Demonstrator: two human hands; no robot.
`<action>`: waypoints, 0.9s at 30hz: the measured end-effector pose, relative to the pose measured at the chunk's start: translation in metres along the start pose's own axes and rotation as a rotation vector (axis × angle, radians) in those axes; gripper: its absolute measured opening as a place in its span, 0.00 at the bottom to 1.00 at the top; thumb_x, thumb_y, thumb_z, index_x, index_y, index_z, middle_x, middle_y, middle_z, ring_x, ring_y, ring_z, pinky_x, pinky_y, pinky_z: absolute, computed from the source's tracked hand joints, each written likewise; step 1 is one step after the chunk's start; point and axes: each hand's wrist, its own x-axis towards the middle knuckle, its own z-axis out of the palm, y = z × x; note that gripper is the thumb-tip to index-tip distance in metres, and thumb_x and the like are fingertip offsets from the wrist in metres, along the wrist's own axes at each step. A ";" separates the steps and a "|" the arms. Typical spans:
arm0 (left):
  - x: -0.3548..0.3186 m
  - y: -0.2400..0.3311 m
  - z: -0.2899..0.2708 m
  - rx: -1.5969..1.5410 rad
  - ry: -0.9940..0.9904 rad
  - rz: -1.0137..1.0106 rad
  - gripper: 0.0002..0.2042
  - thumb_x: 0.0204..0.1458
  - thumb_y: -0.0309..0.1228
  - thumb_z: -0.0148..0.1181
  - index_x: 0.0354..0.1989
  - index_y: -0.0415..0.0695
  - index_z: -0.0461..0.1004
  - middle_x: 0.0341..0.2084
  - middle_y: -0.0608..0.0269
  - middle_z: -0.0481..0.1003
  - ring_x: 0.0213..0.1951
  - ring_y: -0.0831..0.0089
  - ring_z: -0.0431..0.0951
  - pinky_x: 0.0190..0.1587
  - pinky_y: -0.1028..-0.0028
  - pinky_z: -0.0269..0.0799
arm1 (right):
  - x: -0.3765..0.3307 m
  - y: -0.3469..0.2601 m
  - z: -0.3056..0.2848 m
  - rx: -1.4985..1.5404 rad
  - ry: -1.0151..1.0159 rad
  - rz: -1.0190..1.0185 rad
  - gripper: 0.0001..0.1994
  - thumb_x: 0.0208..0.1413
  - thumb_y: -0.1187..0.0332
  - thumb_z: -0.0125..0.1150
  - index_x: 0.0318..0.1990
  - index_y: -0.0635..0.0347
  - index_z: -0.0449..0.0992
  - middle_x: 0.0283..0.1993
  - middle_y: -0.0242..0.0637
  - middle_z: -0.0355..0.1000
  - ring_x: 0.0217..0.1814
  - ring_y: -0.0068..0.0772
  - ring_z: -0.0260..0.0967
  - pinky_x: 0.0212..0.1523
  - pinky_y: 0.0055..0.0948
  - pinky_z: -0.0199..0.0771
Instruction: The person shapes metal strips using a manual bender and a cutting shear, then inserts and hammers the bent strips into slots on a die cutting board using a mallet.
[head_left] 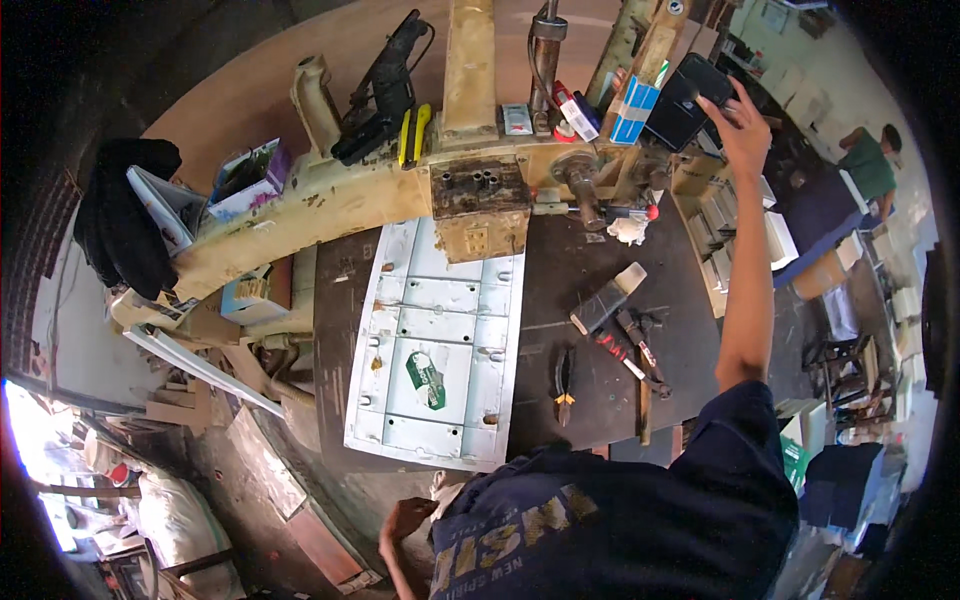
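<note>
My right hand (742, 130) reaches up to the far right, its thumb and fingers on the edge of a flat black phone-like device (682, 112). The device leans at an angle beside a blue and white box (634, 110). Down by my waist, my left hand (408, 522) is bent with its fingers curled in, close to a small beige patch of cloth (446, 490). What it holds, if anything, is hidden. In front of me a white ribbed panel (465, 370) with holes and a green label lies on the dark table (560, 345).
Right of the panel lie a mallet (608, 298), pliers (564, 385) and a hammer (645, 400). A beige machine arm (300, 225) with a rusty block (480, 195) overhangs the panel. Yellow-handled cutters (415, 135) rest on it. Another person (868, 165) is at the far right.
</note>
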 end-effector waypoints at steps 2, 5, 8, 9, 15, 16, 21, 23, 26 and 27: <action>-0.028 0.100 -0.022 -0.002 0.137 0.202 0.16 0.57 0.31 0.61 0.52 0.36 0.76 0.44 0.56 0.81 0.42 0.70 0.80 0.47 0.65 0.74 | -0.004 0.011 -0.018 -0.090 -0.005 -0.081 0.32 0.50 0.58 0.76 0.63 0.54 0.73 0.43 0.40 0.80 0.41 0.22 0.77 0.42 0.25 0.78; -0.118 0.284 -0.021 0.239 0.552 0.724 0.15 0.54 0.26 0.59 0.49 0.36 0.77 0.41 0.55 0.81 0.44 0.68 0.80 0.47 0.67 0.75 | -0.001 0.028 -0.014 -0.017 -0.069 -0.131 0.29 0.54 0.58 0.72 0.64 0.49 0.72 0.44 0.38 0.80 0.41 0.21 0.77 0.40 0.25 0.80; -0.186 0.394 -0.003 -0.074 0.675 1.276 0.17 0.50 0.31 0.61 0.47 0.36 0.77 0.37 0.55 0.79 0.42 0.70 0.78 0.47 0.70 0.73 | -0.002 0.016 -0.014 0.025 -0.136 -0.083 0.25 0.57 0.52 0.67 0.62 0.47 0.75 0.44 0.42 0.80 0.43 0.27 0.78 0.43 0.31 0.82; -0.199 0.413 0.003 -0.147 0.541 1.446 0.17 0.50 0.33 0.61 0.48 0.37 0.77 0.38 0.55 0.78 0.43 0.69 0.77 0.48 0.68 0.72 | -0.002 0.011 -0.014 0.041 -0.157 -0.067 0.24 0.59 0.50 0.65 0.61 0.46 0.75 0.44 0.44 0.80 0.43 0.29 0.79 0.44 0.33 0.83; -0.217 0.475 0.034 -0.428 -0.057 1.662 0.23 0.51 0.43 0.62 0.52 0.44 0.75 0.47 0.52 0.73 0.51 0.66 0.71 0.54 0.57 0.66 | 0.009 0.004 -0.014 0.205 0.011 0.114 0.19 0.59 0.50 0.64 0.53 0.47 0.81 0.39 0.39 0.80 0.38 0.26 0.78 0.40 0.29 0.84; -0.217 0.479 0.036 -0.457 -0.095 1.661 0.23 0.51 0.45 0.62 0.53 0.45 0.75 0.49 0.52 0.73 0.52 0.65 0.70 0.54 0.56 0.65 | 0.012 0.001 -0.014 0.213 0.020 0.138 0.19 0.59 0.53 0.65 0.53 0.50 0.81 0.40 0.37 0.80 0.38 0.24 0.77 0.40 0.28 0.84; -0.222 0.490 0.044 -0.566 -0.207 1.649 0.28 0.51 0.54 0.63 0.57 0.52 0.74 0.57 0.50 0.69 0.58 0.63 0.66 0.59 0.47 0.60 | 0.013 -0.003 -0.015 0.220 -0.003 0.180 0.18 0.58 0.56 0.68 0.52 0.53 0.81 0.40 0.35 0.79 0.38 0.21 0.76 0.38 0.27 0.83; -0.227 0.489 0.044 -0.617 -0.239 1.644 0.30 0.51 0.57 0.64 0.58 0.54 0.73 0.60 0.49 0.68 0.61 0.62 0.64 0.61 0.43 0.58 | 0.012 -0.007 -0.010 0.226 -0.018 0.190 0.19 0.57 0.56 0.69 0.53 0.54 0.81 0.39 0.35 0.79 0.37 0.20 0.75 0.38 0.26 0.83; -0.217 0.478 0.014 -0.319 -0.205 1.656 0.25 0.54 0.51 0.64 0.58 0.55 0.73 0.58 0.49 0.68 0.59 0.63 0.66 0.58 0.44 0.61 | 0.011 0.005 -0.025 0.200 0.000 0.155 0.19 0.57 0.58 0.69 0.53 0.53 0.81 0.39 0.36 0.79 0.37 0.21 0.75 0.38 0.25 0.83; -0.217 0.478 0.015 -0.318 -0.186 1.657 0.25 0.54 0.50 0.64 0.57 0.54 0.73 0.58 0.50 0.68 0.58 0.63 0.66 0.57 0.45 0.61 | 0.011 0.002 -0.019 0.210 -0.010 0.158 0.19 0.57 0.58 0.69 0.53 0.53 0.81 0.39 0.36 0.79 0.37 0.21 0.75 0.38 0.25 0.83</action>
